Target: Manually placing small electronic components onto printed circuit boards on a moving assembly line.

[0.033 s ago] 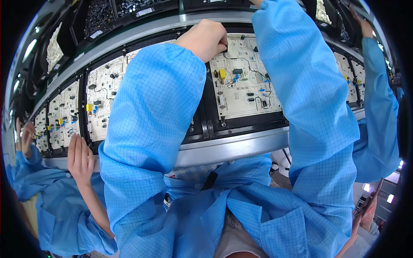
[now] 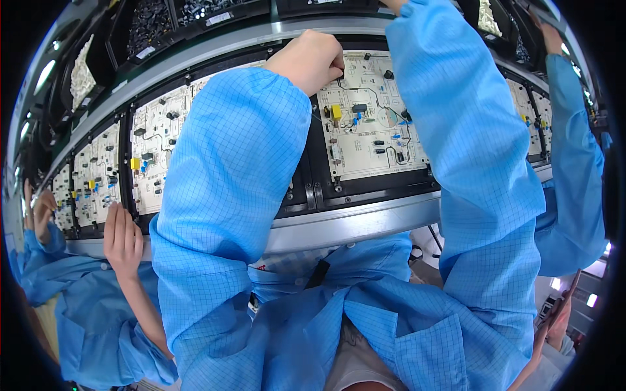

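Observation:
My left hand (image 2: 309,60) is over the upper left corner of a pale circuit board (image 2: 355,153) in front of me. Its fingers are bent and pinched together at the board's surface, on a small black component (image 2: 340,73) that they mostly cover. The board carries a yellow block-shaped component (image 2: 336,112), a dark rectangular part (image 2: 359,108) and several small blue and black parts. Beyond the board's far edge, my right hand (image 2: 395,5) reaches out of the top of the picture; only a bit near the wrist shows, and its fingers are out of sight.
More boards (image 2: 98,163) sit in black frames along the metal-edged line (image 2: 355,220) on both sides. Bins of small black parts (image 2: 149,26) stand behind the rail. A co-worker's hand (image 2: 124,240) is at the left; another co-worker's sleeve (image 2: 574,130) reaches in at the right.
My right arm has shifted slightly to the right, and its hand shows a little differently at the top edge. My left hand stays at the same spot on the board.

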The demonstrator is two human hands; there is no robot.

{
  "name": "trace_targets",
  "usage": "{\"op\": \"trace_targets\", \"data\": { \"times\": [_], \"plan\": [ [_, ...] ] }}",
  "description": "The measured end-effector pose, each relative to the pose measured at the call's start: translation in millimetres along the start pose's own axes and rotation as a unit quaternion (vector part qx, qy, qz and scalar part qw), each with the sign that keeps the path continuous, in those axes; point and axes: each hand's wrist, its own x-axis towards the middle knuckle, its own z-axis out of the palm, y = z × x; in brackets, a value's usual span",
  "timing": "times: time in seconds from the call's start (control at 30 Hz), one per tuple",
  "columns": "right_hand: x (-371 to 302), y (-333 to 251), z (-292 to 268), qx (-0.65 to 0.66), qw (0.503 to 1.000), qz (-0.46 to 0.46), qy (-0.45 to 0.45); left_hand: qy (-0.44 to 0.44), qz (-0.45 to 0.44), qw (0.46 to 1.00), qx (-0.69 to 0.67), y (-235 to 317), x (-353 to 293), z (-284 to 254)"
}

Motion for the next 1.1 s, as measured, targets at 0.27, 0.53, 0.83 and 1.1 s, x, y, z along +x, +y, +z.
{"op": "trace_targets", "data": {
  "times": [0.27, 0.53, 0.83, 1.1],
  "plan": [
    [-50, -50, -103, 0.120, 0.989, 0.080, 0.009, 0.002, 0.012, 0.999, -0.035, 3, 3, 3],
    [-166, 5, -127, 0.138, 0.978, 0.132, -0.084, 0.030, 0.069, 0.997, -0.024, 2, 6, -1],
    [-205, 38, -139, 0.157, 0.943, 0.242, -0.167, 0.407, -0.146, 0.901, 0.036, -90, -12, -80],
    [-218, 51, -137, 0.124, 0.937, 0.230, -0.232, 0.357, -0.256, 0.879, 0.183, -209, -33, -89]
  ]
}}
